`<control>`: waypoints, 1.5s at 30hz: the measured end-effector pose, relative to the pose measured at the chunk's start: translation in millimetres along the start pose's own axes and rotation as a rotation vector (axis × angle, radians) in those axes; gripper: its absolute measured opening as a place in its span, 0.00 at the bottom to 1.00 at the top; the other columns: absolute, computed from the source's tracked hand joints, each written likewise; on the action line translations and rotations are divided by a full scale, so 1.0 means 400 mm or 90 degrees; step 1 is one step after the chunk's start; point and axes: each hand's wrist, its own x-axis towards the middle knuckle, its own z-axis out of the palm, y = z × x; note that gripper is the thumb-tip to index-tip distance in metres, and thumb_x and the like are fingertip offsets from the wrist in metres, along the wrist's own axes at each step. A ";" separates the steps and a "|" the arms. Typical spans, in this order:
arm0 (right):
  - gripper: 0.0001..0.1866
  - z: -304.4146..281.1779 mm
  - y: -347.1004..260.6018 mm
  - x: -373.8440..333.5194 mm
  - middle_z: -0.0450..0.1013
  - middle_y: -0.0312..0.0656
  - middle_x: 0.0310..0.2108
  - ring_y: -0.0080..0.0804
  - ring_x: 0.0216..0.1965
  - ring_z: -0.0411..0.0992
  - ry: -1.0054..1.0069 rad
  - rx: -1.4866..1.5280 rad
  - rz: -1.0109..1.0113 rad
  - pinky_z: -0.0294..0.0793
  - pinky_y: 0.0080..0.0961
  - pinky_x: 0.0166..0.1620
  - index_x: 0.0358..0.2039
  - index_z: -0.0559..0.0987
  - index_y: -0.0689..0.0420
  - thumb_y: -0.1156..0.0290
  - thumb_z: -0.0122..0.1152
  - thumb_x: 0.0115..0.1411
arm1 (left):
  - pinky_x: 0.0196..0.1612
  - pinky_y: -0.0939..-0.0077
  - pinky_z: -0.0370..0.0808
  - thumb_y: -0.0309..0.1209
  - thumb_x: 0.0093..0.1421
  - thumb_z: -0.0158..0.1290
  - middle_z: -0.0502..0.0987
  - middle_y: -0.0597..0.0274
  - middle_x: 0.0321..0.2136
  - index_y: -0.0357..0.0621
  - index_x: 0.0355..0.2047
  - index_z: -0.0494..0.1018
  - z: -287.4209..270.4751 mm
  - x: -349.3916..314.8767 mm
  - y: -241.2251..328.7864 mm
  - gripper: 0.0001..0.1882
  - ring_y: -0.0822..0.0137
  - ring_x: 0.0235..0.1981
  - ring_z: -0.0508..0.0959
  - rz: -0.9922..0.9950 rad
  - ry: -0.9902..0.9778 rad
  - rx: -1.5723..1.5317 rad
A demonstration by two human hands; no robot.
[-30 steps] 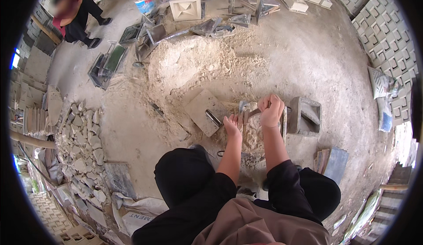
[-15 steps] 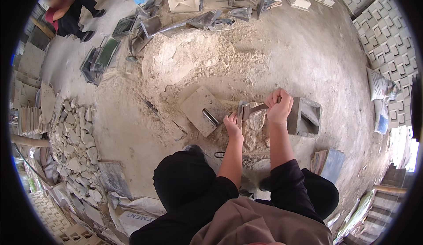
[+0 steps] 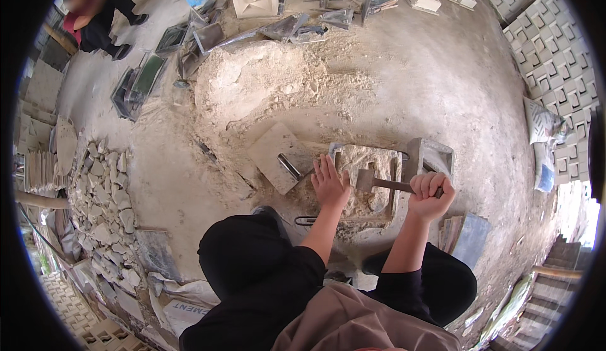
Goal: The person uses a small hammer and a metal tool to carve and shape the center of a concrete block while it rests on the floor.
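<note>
My right hand (image 3: pixel 432 194) is wrapped round the dark handle of a hammer (image 3: pixel 365 180). The hammer's blocky head hangs over a rectangular metal mould (image 3: pixel 337 147) that holds pale, crumbly, sand-like material. Fingers spread, my left hand (image 3: pixel 331 185) rests flat by the mould's left side and grips nothing. Left of that hand lies a square pale board (image 3: pixel 266 154) with a shiny metal cylinder (image 3: pixel 290 167) on it. Just right of the mould sits a grey box-shaped form (image 3: pixel 447 156).
Beyond the mould spreads a heap of pale powder (image 3: pixel 243 79), bordered by metal mould parts (image 3: pixel 278 29). Broken rubble (image 3: pixel 104 206) lies at left, thin plates (image 3: pixel 470 237) at right. A person (image 3: pixel 95 13) sits far left. Patterned blocks (image 3: pixel 555 54) are stacked far right.
My right hand has moved right and nearer to me with the hammer. The left hand has flattened and spread its fingers. More of the mould now shows.
</note>
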 end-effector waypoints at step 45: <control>0.20 -0.055 -0.043 -0.007 0.50 0.32 0.07 0.18 0.08 0.46 0.038 -0.032 -0.137 0.44 0.18 0.11 0.09 0.56 0.57 0.71 0.35 0.59 | 0.59 0.65 0.51 0.37 0.57 0.42 0.56 0.59 0.57 0.45 0.56 0.57 -0.018 0.067 -0.062 0.26 0.62 0.59 0.53 0.457 -0.044 0.058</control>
